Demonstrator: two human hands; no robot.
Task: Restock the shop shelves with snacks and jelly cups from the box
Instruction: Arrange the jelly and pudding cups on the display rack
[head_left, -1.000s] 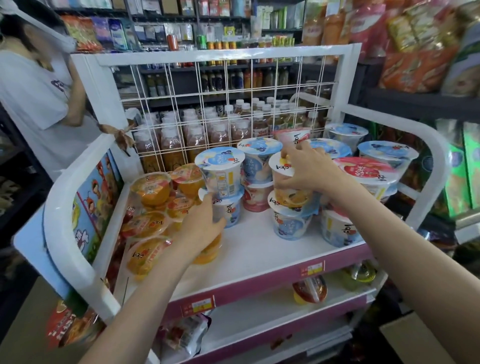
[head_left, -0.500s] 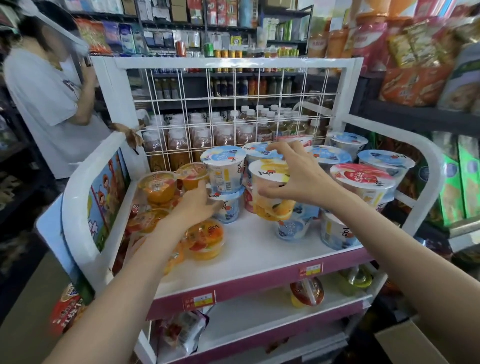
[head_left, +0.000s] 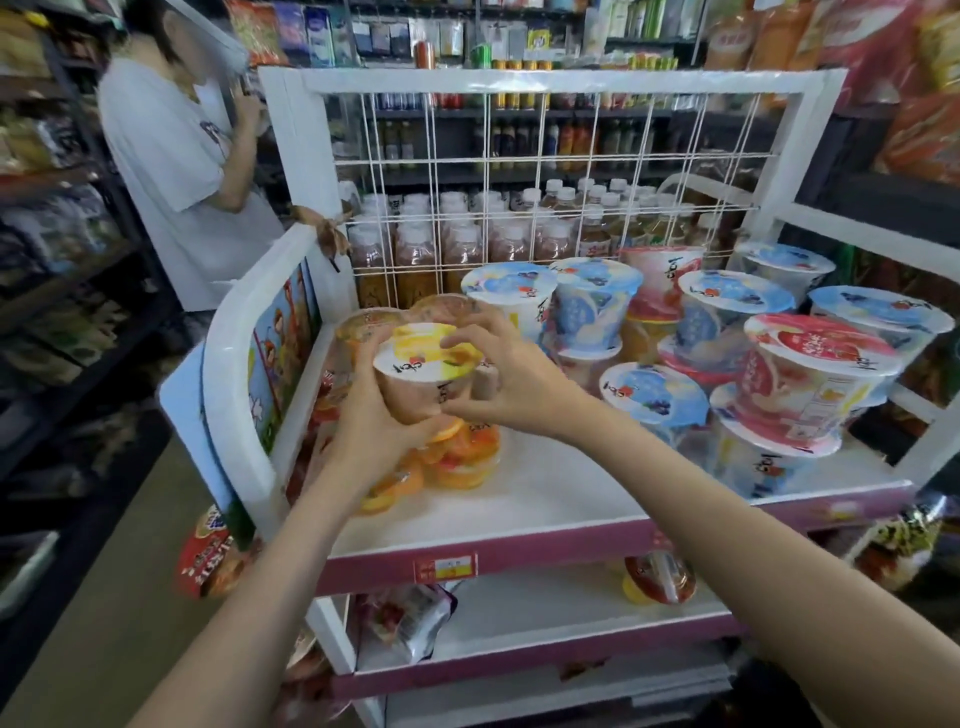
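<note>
A yellow-lidded jelly cup (head_left: 422, 358) is held over the left side of the top shelf (head_left: 550, 493). My left hand (head_left: 374, 431) grips it from below and the left. My right hand (head_left: 511, 382) curls round its right side and lid rim. Under it lie several small orange jelly cups (head_left: 457, 457), partly hidden by my hands. Blue-lidded cups (head_left: 597, 296) and red-lidded cups (head_left: 810, 358) stand stacked over the right half of the shelf.
A white wire grid (head_left: 545, 176) backs the shelf, with bottled drinks (head_left: 415, 244) behind it. A person in a white shirt (head_left: 176, 171) stands at the left. A lower shelf (head_left: 545, 613) holds one cup (head_left: 657, 579) and snack bags (head_left: 400, 623).
My right hand has carried the yellow-lidded cup leftward from the stacked cups. My left hand came up from the orange cups and now grips it too. The view shifted left.
</note>
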